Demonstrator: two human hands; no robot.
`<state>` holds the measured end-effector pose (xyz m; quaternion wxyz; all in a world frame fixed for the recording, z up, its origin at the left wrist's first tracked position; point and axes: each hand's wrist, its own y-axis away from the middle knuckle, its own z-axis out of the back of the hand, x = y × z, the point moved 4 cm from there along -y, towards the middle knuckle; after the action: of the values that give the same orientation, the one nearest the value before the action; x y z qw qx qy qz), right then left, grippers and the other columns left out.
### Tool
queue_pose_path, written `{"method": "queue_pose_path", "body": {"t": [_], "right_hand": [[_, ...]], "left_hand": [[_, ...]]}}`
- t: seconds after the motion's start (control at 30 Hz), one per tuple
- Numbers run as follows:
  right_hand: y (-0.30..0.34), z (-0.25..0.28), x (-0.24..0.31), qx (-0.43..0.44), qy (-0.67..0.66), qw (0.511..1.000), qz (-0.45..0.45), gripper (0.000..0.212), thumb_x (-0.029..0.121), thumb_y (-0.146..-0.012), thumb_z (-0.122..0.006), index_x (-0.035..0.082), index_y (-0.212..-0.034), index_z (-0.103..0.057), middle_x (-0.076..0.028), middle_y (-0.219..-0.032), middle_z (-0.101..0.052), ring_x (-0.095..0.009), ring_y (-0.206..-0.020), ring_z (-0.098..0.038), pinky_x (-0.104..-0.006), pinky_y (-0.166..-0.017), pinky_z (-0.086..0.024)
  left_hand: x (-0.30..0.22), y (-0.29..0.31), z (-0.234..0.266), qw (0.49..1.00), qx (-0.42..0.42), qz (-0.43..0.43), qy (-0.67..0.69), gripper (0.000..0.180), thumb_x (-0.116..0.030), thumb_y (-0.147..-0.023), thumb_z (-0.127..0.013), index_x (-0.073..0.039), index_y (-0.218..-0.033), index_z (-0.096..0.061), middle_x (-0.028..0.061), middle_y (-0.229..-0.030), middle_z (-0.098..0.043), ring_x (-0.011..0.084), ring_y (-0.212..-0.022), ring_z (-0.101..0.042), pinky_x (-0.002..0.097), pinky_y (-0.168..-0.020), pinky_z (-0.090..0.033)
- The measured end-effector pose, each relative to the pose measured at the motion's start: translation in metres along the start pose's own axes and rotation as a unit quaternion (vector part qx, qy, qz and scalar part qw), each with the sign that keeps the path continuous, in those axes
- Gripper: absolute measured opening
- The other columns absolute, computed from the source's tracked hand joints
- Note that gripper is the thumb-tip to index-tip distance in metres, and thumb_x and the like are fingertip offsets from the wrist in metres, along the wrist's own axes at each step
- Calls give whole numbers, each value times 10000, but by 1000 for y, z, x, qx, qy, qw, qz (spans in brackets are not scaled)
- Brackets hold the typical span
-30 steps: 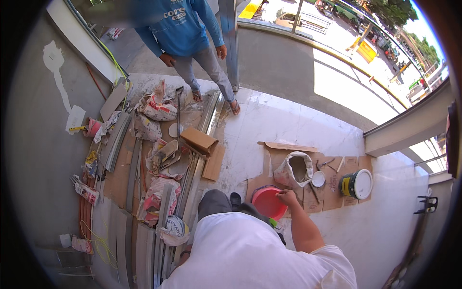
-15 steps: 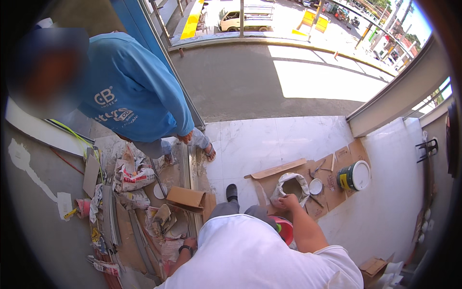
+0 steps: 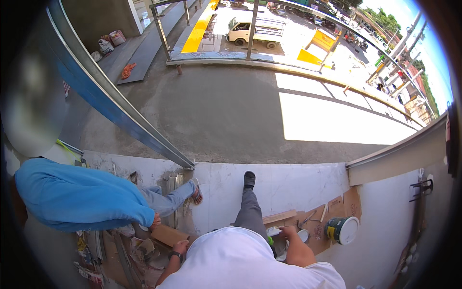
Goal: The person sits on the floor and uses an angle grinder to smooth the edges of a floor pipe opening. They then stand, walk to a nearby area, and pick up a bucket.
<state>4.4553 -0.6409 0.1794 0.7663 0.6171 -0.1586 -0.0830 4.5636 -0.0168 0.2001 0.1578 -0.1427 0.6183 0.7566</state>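
My right hand (image 3: 288, 233) is low at the right of my body, beside a round white lid (image 3: 303, 235). Its fingers look curled in, but what they hold is too small to name. A pale and green item (image 3: 272, 232) shows just left of these fingertips. At my left side, my left hand (image 3: 181, 247), with a dark watch (image 3: 176, 256) on the wrist, is beside an open brown cardboard box (image 3: 168, 235). The left fingers seem bent, and anything inside them is hidden. My white shirt covers much of the area between both hands.
A co-worker in a blue long-sleeved top (image 3: 77, 192) leans at the left, a hand (image 3: 155, 220) near the box. Flattened cardboard (image 3: 347, 206) and a dark green bucket with a white lid (image 3: 342, 230) lie right. A metal frame post (image 3: 139, 130) stands left; scrap litters the floor below.
My view has tilted up and my body has shifted, so the pale sack and red bucket are mostly hidden. My foot has stepped forward. The co-worker has bent lower toward the box.
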Motion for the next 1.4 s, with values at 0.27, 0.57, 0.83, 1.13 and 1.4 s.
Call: {"method": "queue_pose_path", "body": {"t": [0.27,0.57,0.83,1.13,1.4], "right_hand": [[-19,36,394,-37,147,967,204,290,214,-917,-727,-25,-1080,-717,-63,-817,-701,-149,-637,-655,-295,-534,-508],[2,-21,686,-45,314,869,380,355,166,-866,-773,-62,-1132,-720,-119,-857,-747,-169,-702,-709,-295,-621,-554],[-26,-93,687,-46,315,911,263,251,183,-885,-784,-56,-928,-720,-127,-788,-718,-187,-609,-678,-335,-514,-540],[-97,-155,684,224,565,793,35,259,308,-966,-667,65,-1018,-740,-93,-818,-742,-217,-614,-705,-356,-566,-574],[-19,-351,715,177,866,292,366,504,551,-923,-634,127,-1163,-764,-160,-1248,-711,-347,-1159,-669,-447,-977,-539]], "left_hand": [[-244,-38,-175,983,-49,-161,-70,418,-319,-919,-770,6,-1175,-714,60,-1010,-743,125,-900,-669,298,-816,-537],[-437,-19,-217,972,-116,-198,-41,398,-339,-904,-779,7,-1095,-734,114,-1039,-763,163,-944,-702,313,-849,-536],[-479,-77,-198,978,-102,-126,-133,423,-408,-844,-809,-14,-994,-761,136,-954,-772,223,-888,-724,349,-839,-545],[-428,-58,-159,969,-243,-56,6,434,-416,-868,-758,-40,-1082,-737,146,-1052,-759,274,-995,-719,372,-904,-547],[-247,1,-201,899,-369,101,214,427,-414,-885,-713,-27,-1060,-761,180,-1067,-760,309,-1049,-706,399,-944,-532]]}}
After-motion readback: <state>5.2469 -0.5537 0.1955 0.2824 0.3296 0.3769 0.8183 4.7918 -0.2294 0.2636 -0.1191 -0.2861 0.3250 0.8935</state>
